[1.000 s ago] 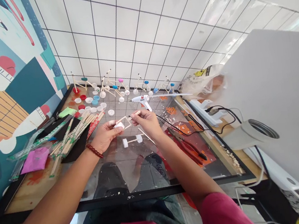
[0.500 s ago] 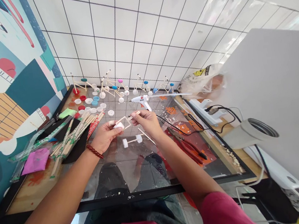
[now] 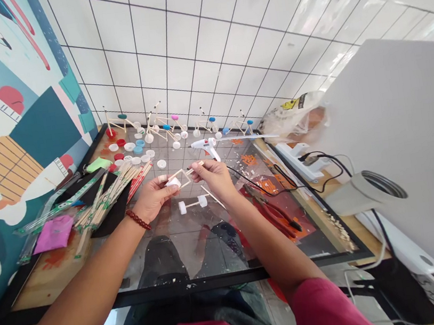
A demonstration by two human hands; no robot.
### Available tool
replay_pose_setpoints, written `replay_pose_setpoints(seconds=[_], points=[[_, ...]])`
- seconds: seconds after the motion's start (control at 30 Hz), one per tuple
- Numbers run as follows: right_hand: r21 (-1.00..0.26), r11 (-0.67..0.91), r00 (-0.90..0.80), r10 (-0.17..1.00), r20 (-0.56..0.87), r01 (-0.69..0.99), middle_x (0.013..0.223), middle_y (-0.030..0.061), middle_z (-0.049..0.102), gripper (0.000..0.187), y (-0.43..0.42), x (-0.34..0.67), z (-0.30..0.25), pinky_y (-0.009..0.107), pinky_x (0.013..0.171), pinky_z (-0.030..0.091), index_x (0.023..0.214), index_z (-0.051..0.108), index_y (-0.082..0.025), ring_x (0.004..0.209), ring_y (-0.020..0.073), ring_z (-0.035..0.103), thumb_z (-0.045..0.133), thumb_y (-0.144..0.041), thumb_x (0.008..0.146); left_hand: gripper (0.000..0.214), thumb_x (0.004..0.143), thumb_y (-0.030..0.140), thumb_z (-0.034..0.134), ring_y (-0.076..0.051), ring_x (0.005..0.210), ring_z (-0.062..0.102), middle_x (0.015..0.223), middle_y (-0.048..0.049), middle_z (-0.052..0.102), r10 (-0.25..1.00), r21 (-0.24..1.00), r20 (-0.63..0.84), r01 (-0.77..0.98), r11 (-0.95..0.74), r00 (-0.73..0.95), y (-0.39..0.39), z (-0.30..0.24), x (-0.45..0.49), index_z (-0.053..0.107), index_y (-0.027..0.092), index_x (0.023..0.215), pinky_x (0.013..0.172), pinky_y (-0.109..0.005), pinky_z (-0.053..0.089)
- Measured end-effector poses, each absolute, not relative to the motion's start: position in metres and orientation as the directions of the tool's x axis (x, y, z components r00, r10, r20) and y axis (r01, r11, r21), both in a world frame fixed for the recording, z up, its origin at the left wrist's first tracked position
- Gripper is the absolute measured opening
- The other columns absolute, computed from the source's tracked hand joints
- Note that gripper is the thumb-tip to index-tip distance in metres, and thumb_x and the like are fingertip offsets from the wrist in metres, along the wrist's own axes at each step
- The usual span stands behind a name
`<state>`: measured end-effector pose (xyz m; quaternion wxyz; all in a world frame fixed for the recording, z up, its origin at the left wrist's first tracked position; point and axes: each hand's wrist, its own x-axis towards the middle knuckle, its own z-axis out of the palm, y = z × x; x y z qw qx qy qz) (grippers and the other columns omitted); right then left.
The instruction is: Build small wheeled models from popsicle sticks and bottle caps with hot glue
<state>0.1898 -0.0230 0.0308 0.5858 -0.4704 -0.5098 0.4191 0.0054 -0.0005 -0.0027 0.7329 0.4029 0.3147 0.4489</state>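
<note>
While both hands are meeting above the middle of the glass table (image 3: 198, 262), a small stick frame (image 3: 181, 177) with a white cap (image 3: 173, 182) on it is hanging between them, and its long axis is running almost level from left to right, rising slightly toward the right. The left hand (image 3: 153, 197) is pinching the frame at the white cap end with thumb and fingertips pressed together, and the right hand (image 3: 214, 179) is pinching the other end of the sticks in the same closed way. The frame is therefore lying between the two grips, equally near to both, and it is not touching the table. Just below it, toward the near edge, a stick axle with two white caps (image 3: 192, 205) is lying flat on the glass, nearer to the right hand. Behind the hands a white glue gun (image 3: 206, 145) is resting, and finished stick models (image 3: 163, 127) are standing along the far edge. Near the left edge a bundle of chopsticks (image 3: 104, 197) is lying, and red pliers (image 3: 276, 213) are lying toward the right edge.
</note>
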Motion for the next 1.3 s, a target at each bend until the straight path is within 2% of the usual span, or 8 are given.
replay_pose_setpoints(seconds=[0.87,1.3], points=[[-0.979,0.203,0.128,0.971,0.2,-0.01,0.061,-0.0005,0.065,0.043,-0.0218,0.187,0.0299,0.026,0.058,0.053,0.066,0.066,-0.019,0.057,0.0115,0.059,0.076,-0.06,0.064,0.033,0.053,0.019,0.088,-0.014,0.074,0.065,0.079,-0.001,0.071,0.913,0.871,-0.099,-0.409,0.271,0.396,-0.0016,-0.0021,0.0052,0.073,0.015,0.083,0.076,-0.03,0.053],[-0.977,0.211,0.118,0.971,0.208,-0.017,0.061,-0.0007,0.064,0.039,-0.0232,0.1864,0.0304,0.026,0.059,0.052,0.067,0.066,-0.019,0.057,0.0116,0.059,0.076,-0.057,0.067,0.034,0.052,0.019,0.089,-0.014,0.072,0.065,0.078,-0.0006,0.07,0.913,0.872,-0.107,-0.403,0.277,0.395,-0.0022,0.0,0.0051,0.073,0.015,0.082,0.074,-0.029,0.053]])
